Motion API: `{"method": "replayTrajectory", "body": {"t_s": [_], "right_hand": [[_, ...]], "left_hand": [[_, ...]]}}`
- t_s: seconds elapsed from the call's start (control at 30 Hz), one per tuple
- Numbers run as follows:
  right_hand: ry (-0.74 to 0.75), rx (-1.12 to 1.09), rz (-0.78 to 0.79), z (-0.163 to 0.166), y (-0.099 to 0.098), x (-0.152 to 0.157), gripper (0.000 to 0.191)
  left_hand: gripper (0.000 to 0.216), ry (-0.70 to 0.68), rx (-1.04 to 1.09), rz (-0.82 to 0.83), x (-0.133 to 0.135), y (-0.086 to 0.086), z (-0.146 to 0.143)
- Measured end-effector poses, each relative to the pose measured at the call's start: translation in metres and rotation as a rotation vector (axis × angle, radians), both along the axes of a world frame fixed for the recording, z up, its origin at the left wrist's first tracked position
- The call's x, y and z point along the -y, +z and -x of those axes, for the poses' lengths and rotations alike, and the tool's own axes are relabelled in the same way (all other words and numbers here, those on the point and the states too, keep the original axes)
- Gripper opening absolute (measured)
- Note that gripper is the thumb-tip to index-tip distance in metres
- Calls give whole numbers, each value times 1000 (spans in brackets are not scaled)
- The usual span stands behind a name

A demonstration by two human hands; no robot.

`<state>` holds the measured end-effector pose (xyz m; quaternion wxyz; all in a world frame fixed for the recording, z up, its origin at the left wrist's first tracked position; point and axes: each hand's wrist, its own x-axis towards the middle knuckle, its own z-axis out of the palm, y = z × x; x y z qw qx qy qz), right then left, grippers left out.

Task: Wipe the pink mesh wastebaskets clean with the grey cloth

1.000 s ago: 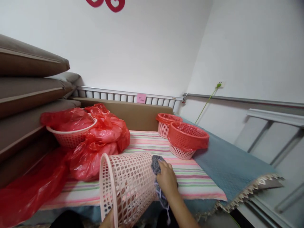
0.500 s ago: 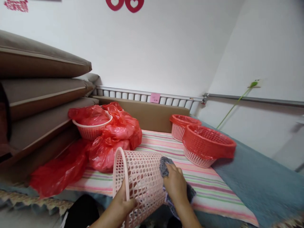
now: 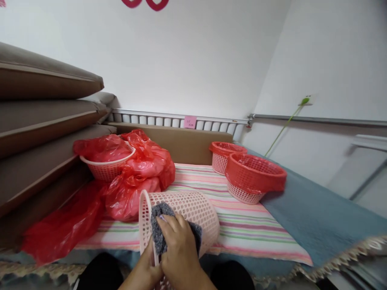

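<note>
A pale pink perforated plastic basket (image 3: pixel 205 213) lies on its side before me, its open rim toward the left. My left hand (image 3: pixel 148 268) grips that rim from below, partly hidden behind the other hand. Pressed on the basket's side close to the rim is a dark grey cloth (image 3: pixel 159 233). My right hand (image 3: pixel 179 245) holds this cloth, fingers bent over it against the perforated wall.
Red plastic bags (image 3: pixel 145 173) and another pink basket (image 3: pixel 105 171) sit at left beside stacked cushions (image 3: pixel 45 112). Two bag-lined baskets, a nearer one (image 3: pixel 244 193) and a farther one (image 3: pixel 219 161), stand at right on the striped cloth (image 3: pixel 256 231). A radiator (image 3: pixel 163 121) runs along the wall.
My right hand has moved left with the cloth, from the basket's base end to near its rim. The view has shifted slightly to the right.
</note>
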<state>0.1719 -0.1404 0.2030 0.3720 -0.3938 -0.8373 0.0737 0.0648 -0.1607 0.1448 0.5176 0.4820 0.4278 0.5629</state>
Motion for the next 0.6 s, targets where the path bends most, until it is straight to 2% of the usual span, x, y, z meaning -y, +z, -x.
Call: {"method": "replayTrajectory", "body": {"t_s": [0.1, 0.2, 0.33, 0.43, 0.5, 0.6], "right_hand": [[-82, 62, -48, -13, -9, -11, 65], [-259, 135, -34, -39, -15, -37, 58], [-570, 223, -10, -86, -22, -78, 53], [-759, 263, 34, -113, -25, -94, 48], [-821, 274, 67, -119, -26, -95, 46], [-753, 255, 56, -107, -23, -86, 48]], "left_hand": [[92, -40, 103, 49, 0, -2, -1], [103, -146, 261, 160, 0, -5, 0], [100, -225, 253, 165, 2, -2, 1], [96, -246, 241, 147, 2, 1, -1], [93, -244, 228, 124, 2, 3, -2], [88, -219, 190, 96, 1, 5, -3]]}}
